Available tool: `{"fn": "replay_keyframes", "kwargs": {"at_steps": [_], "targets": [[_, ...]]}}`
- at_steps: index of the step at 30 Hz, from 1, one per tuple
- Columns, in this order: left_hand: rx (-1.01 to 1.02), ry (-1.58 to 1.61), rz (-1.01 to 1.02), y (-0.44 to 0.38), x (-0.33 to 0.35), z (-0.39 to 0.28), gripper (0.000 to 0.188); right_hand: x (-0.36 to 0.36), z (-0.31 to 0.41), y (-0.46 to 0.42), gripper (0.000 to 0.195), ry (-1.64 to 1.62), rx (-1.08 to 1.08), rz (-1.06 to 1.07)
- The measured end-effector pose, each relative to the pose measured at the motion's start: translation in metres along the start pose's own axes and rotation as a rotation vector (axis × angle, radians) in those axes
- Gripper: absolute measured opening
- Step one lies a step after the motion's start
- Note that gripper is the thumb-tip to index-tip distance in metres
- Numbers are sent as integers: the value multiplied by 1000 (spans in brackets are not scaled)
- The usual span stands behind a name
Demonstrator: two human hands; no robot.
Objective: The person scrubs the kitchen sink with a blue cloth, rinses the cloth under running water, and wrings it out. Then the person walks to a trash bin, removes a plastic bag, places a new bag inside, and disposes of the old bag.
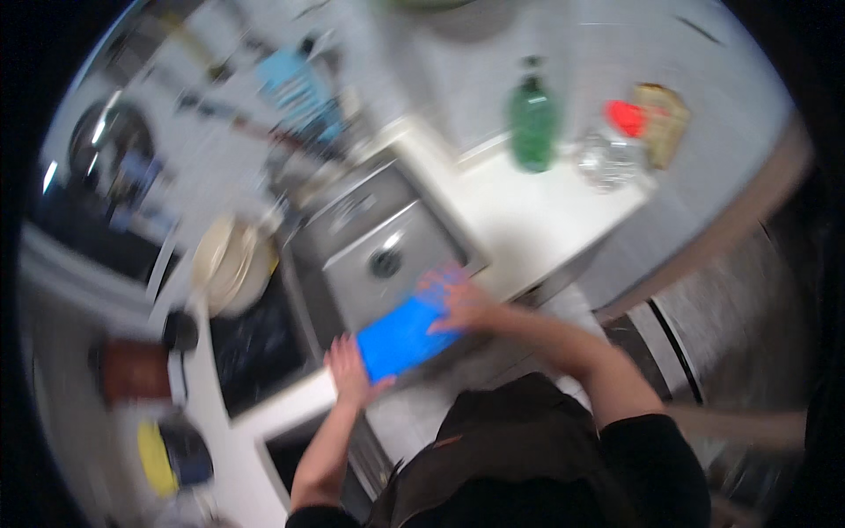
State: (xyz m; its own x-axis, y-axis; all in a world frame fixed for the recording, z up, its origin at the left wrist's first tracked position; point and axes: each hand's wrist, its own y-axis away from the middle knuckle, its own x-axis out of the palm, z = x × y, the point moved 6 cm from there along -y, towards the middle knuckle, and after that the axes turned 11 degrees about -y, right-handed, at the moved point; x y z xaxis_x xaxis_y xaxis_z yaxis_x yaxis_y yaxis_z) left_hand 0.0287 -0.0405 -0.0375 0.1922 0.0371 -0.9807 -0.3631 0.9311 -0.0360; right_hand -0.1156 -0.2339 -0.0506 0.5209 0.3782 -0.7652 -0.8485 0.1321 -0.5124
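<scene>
A bright blue cloth (403, 343) is spread flat between my hands across the front rim of a stainless steel sink (370, 290). My left hand (351, 373) grips its left end, thumb along the lower edge. At the other end, my right hand (465, 303) holds the cloth, its blurred fingers over the far corner. The sink's round drain (385, 262) shows beyond the cloth. Motion blur hides the exact grip of the fingertips.
Right of the sink, a green pump bottle (533, 125) and a clear jar with a red lid (610, 155) stand on the white counter (521, 218). Stacked cream bowls (231, 264) sit at the left, behind a black panel (254, 356). Utensils and a light-blue item (297, 86) hang behind the sink.
</scene>
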Motion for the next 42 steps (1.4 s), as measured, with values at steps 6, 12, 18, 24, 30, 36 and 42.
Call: {"fn": "replay_keyframes", "kwargs": {"at_steps": [6, 12, 18, 24, 30, 36, 42], "targets": [[13, -44, 114, 10, 17, 9, 117, -1, 11, 5, 57, -20, 86, 66], [395, 231, 7, -11, -21, -27, 101, -36, 50, 94, 40, -130, 566, -227], [569, 601, -40, -23, -69, -99, 65, 3, 157, 351, 32, -80, 1582, -451], [863, 621, 306, 3, -42, -200, 55, 133, 437, 632, 23, 104, 2678, -1281], [1204, 400, 306, 104, -85, -357, 54, 200, 612, 614, 18, -508, 2610, -2135], [1527, 373, 442, 247, -127, -513, 55, 231, 654, 619, 21, -687, 2274, -2600], [1768, 282, 521, 350, -144, -619, 56, 226, 683, 667, 20, -495, 2063, -2822]]}}
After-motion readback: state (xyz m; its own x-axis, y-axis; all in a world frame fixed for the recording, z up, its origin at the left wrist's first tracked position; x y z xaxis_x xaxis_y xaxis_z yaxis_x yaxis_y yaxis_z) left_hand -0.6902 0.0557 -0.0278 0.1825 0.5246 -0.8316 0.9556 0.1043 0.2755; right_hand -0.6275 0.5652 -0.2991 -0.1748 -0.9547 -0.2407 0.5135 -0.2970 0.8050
